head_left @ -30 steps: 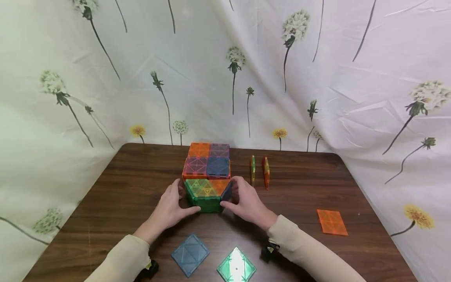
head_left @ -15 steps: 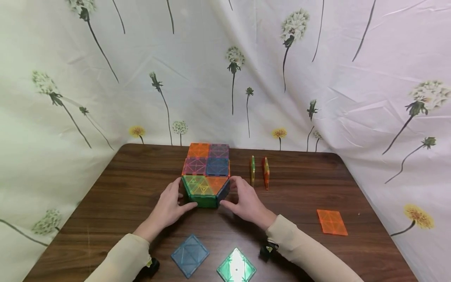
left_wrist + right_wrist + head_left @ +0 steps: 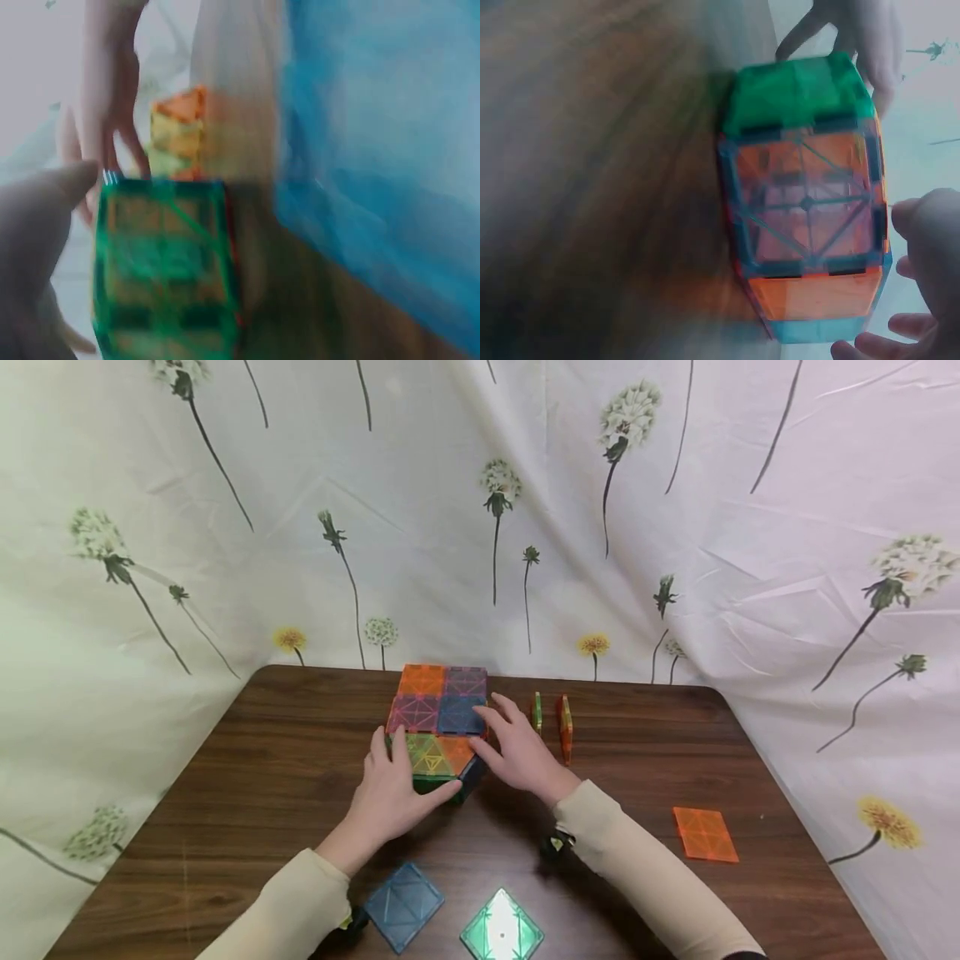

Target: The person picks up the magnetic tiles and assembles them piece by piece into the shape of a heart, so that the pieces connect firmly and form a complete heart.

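A low block of translucent magnetic tiles stands on the dark wooden table, its square back part topped with orange, purple and blue tiles [image 3: 416, 714]. Against its front sits a trapezoid part with a green, yellow and orange top [image 3: 433, 757]. My left hand [image 3: 386, 797] spreads over the left of that front part, thumb by its front edge. On the right, my right hand [image 3: 521, 756] has its fingers loosely bent over the block's right edge. A green side tile [image 3: 161, 255] fills the left wrist view; a blue-framed side tile [image 3: 806, 202] faces the right wrist camera.
Two narrow upright tile pieces, one green-edged [image 3: 537, 714] and one orange [image 3: 566, 731], stand right of the block. An orange square [image 3: 707, 834] lies farther right. Near the front lie a blue square [image 3: 405, 906] and a shiny green square [image 3: 502, 927]. A flowered cloth [image 3: 450, 527] hangs behind.
The front part has slid back against the square part. Both hands have since risen from its sides to over the top, the left moving rightward and the right farther back.
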Tool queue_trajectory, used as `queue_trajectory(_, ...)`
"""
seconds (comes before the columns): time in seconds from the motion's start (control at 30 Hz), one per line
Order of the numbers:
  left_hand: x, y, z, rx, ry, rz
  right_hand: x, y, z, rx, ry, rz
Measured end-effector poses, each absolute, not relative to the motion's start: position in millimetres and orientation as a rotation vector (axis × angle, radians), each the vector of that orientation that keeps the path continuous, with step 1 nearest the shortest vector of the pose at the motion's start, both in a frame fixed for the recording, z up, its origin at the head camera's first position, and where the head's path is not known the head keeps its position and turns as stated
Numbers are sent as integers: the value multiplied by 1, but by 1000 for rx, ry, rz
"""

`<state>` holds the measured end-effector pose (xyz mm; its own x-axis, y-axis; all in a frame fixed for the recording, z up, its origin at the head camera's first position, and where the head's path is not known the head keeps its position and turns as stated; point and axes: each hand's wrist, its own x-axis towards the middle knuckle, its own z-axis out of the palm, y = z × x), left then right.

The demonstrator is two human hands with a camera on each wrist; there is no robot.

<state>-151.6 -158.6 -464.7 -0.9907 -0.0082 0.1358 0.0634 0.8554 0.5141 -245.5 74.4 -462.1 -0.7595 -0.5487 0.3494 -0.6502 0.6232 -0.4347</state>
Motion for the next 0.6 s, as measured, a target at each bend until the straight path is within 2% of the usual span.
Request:
queue_trajectory(0.2, -159, -134, -462, 7, -2929, -553, -278, 63, -446, 994, -2795, 787)
queue_trajectory(0.43, -163, -130, -469, 36, -2899, -465, -310, 54, -434, 1012, -2977, 673)
queue_trajectory(0.6, -163, -131, -469, 35, -2882, -431, -321, 52, -431, 1014, -3037, 627)
